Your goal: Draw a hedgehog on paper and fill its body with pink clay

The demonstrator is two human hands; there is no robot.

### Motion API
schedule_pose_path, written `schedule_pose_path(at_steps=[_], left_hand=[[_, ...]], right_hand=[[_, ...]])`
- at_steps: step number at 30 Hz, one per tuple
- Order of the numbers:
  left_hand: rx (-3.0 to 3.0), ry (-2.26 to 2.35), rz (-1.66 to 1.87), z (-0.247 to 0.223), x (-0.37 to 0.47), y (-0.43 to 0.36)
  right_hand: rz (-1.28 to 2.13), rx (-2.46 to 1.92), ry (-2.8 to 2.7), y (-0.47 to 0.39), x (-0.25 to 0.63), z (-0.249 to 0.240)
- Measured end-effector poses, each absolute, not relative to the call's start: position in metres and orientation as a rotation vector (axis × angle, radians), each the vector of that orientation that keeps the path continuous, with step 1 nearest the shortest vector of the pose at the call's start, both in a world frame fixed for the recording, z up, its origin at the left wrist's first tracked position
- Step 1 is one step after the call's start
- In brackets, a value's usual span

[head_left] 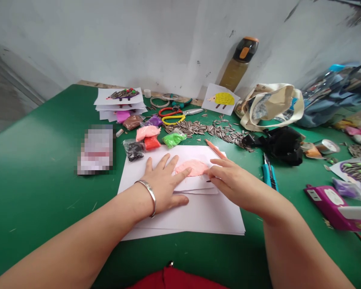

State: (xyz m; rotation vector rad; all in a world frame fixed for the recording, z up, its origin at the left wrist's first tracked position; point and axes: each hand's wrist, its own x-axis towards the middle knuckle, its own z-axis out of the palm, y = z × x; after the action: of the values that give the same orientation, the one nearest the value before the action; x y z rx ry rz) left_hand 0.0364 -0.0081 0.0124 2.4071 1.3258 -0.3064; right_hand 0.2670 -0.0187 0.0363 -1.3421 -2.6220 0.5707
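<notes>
My left hand (164, 184) lies with its fingers spread on small white paper (195, 186), its index fingertip at the left edge of a flat pink clay shape (192, 167). At that shape's right edge are the bent fingers of my right hand (233, 180). A thin dark tip shows beneath those fingers; what it belongs to is hidden. Larger white sheets (210, 218) lie under the small paper. An orange pen (214, 148) rests at their top right. Bags of black (134, 150), pink (148, 132), red (152, 143) and green clay (174, 138) sit along the top edge.
Behind the sheets are scissors (180, 116), scattered sunflower seeds (198, 129) and a hedgehog picture (220, 99) against the wall. A blurred-out object (96, 150) lies left. To the right are a teal cutter (269, 174), a black strap (284, 144) and a purple device (333, 206).
</notes>
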Motion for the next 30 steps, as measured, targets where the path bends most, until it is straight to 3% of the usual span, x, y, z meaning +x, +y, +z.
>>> schedule_pose_path(at_steps=[18,25,30], left_hand=[[2.43,1.328,-0.318,0.011,0.036,-0.008],[2.411,1.32,-0.363,0.019,0.037,-0.008],[2.439,1.297,-0.353,0.02,0.033,-0.004]], right_hand=[[0.655,-1.357,-2.593,-0.017,0.265,0.038],[0.629,-1.691,-2.344,-0.013,0.277,0.038],[0.65,-1.655,-2.448,-0.007,0.274,0.029]])
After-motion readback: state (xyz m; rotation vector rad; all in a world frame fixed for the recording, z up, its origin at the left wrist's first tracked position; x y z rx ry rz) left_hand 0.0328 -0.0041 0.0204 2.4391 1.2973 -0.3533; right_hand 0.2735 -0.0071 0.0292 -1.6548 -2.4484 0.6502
